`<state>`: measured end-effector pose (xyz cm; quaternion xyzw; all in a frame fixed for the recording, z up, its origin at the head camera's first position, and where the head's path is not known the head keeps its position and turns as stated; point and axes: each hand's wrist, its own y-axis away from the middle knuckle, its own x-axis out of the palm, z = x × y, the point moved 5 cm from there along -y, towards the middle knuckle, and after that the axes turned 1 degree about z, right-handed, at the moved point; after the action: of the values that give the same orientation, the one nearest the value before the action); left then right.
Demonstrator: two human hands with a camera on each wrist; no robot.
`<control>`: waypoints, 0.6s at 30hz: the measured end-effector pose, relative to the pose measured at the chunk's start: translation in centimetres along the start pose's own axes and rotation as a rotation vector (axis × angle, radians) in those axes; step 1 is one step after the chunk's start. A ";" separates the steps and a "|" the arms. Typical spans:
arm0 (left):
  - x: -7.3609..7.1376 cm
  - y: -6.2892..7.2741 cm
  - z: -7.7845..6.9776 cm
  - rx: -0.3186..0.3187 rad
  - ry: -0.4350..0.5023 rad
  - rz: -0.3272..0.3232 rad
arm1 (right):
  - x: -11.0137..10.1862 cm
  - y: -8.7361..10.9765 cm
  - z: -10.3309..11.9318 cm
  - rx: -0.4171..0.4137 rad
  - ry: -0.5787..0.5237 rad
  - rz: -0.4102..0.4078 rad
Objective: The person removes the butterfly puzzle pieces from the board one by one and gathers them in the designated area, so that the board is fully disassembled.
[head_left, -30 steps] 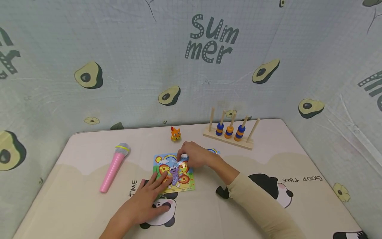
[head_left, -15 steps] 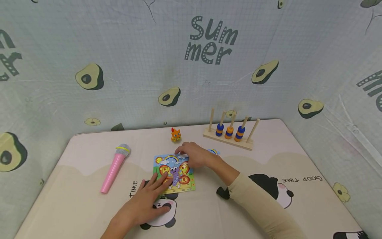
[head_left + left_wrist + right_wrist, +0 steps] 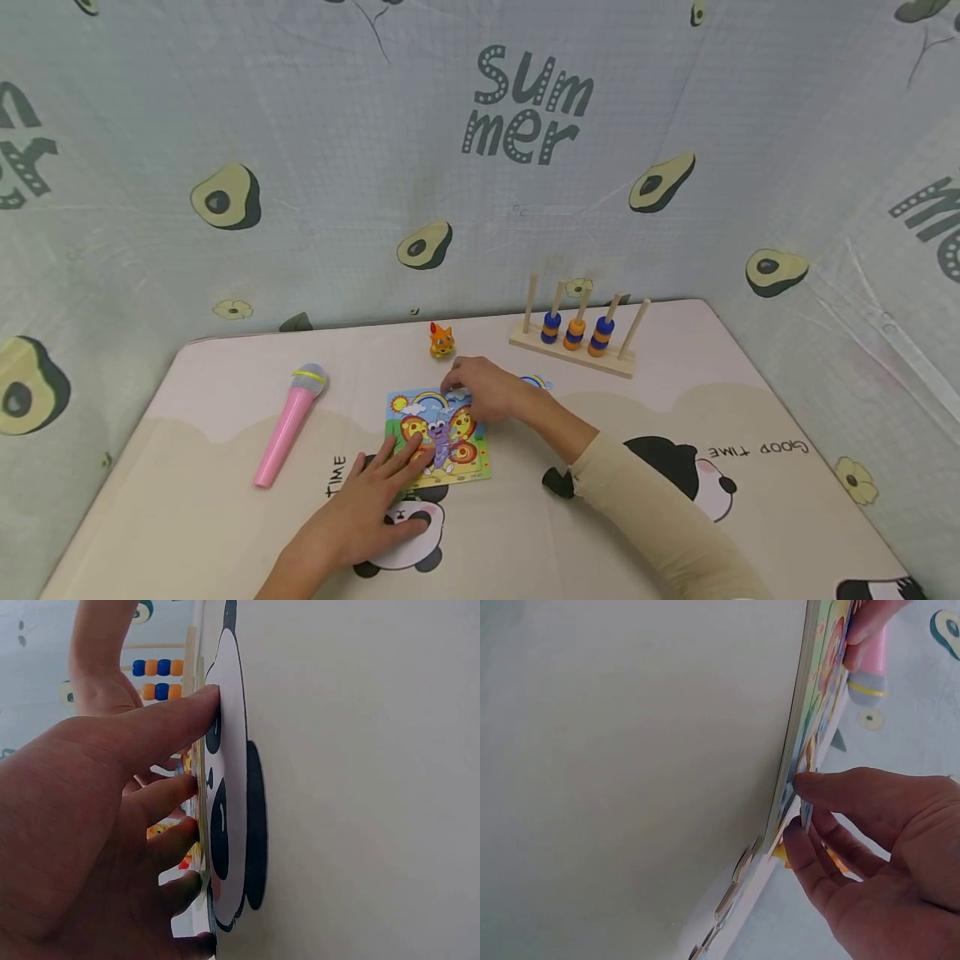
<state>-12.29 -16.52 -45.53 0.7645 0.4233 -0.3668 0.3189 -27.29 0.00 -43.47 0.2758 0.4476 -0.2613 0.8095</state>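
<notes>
A square jigsaw puzzle (image 3: pixel 442 467) with a purple butterfly, a sun and a rainbow lies on the table. My left hand (image 3: pixel 367 512) rests on its lower left part with fingers spread, and the thumb lies on the printed panda. At the puzzle's top right corner, my right hand (image 3: pixel 483 387) pinches a small puzzle piece (image 3: pixel 807 813) between thumb and fingers. That piece stands on edge close over the board in the right wrist view; in the head view the hand mostly hides it. Loose puzzle pieces (image 3: pixel 727 896) lie just beyond the board.
Left of the puzzle lies a pink toy microphone (image 3: pixel 285 433). An orange fox-like figurine (image 3: pixel 442 340) stands behind the puzzle. At the back right is a wooden peg abacus (image 3: pixel 573 354) with blue and orange beads. A rainbow-printed puzzle piece (image 3: pixel 536 382) lies behind my right forearm.
My right fingers have shifted slightly towards the puzzle's top edge, uncovering more of the butterfly. The left hand stays in place. The head view has tilted a little.
</notes>
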 end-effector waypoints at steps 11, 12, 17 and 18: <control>0.3 0.0 0.2 -0.008 0.001 0.001 | 0.2 0.2 -0.2 0.030 -0.005 -0.005; 0.3 0.0 0.2 -0.010 0.000 0.003 | 0.1 0.2 -0.3 0.030 -0.014 -0.006; 0.3 -0.1 0.3 -0.023 -0.005 0.010 | -0.3 0.5 -0.7 0.003 -0.062 -0.031; 0.3 -0.1 0.3 -0.025 -0.004 0.011 | -0.4 0.6 -0.7 -0.006 -0.070 -0.038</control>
<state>-12.38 -16.56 -45.90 0.7620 0.4230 -0.3613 0.3314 -27.48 1.03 -43.31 0.2555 0.4249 -0.2850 0.8203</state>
